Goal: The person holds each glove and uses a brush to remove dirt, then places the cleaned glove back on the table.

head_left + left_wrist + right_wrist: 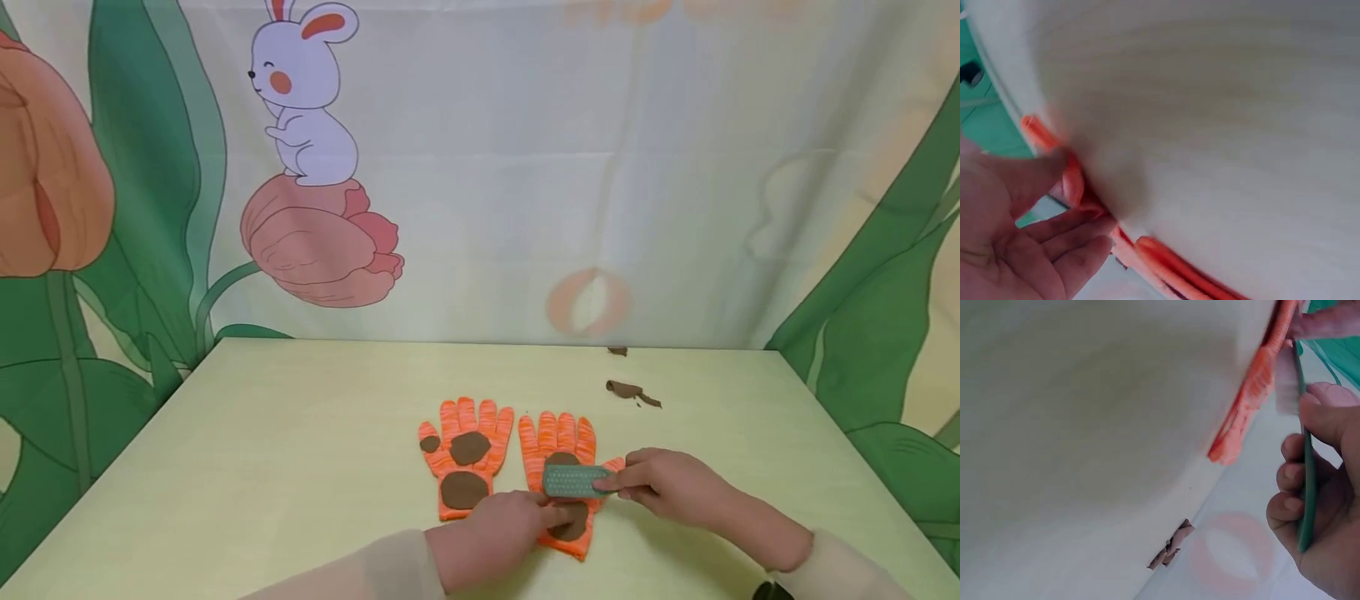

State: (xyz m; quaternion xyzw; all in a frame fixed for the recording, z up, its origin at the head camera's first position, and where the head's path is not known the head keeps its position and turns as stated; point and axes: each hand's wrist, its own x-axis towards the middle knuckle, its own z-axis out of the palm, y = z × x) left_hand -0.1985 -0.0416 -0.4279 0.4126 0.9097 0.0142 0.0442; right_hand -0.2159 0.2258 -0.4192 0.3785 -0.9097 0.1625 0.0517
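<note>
Two orange knit gloves lie side by side on the table: a left glove (480,467) and a right glove (531,450), each with round brown patches (463,490). My right hand (671,487) grips a green brush (573,481) by its handle, its dotted back upward over the right glove's palm. In the right wrist view, pale bristles (1286,381) face the glove. My left hand (506,533) rests on the lower part of the right glove, one finger extended over its brown patch. Thumb and fingers lie spread against the glove in the left wrist view.
Small brown scraps (626,390) lie on the pale table (300,450) beyond the gloves, and another brown piece (617,351) sits at the far edge. Behind the table hangs a curtain (480,183) printed with a rabbit and tulips.
</note>
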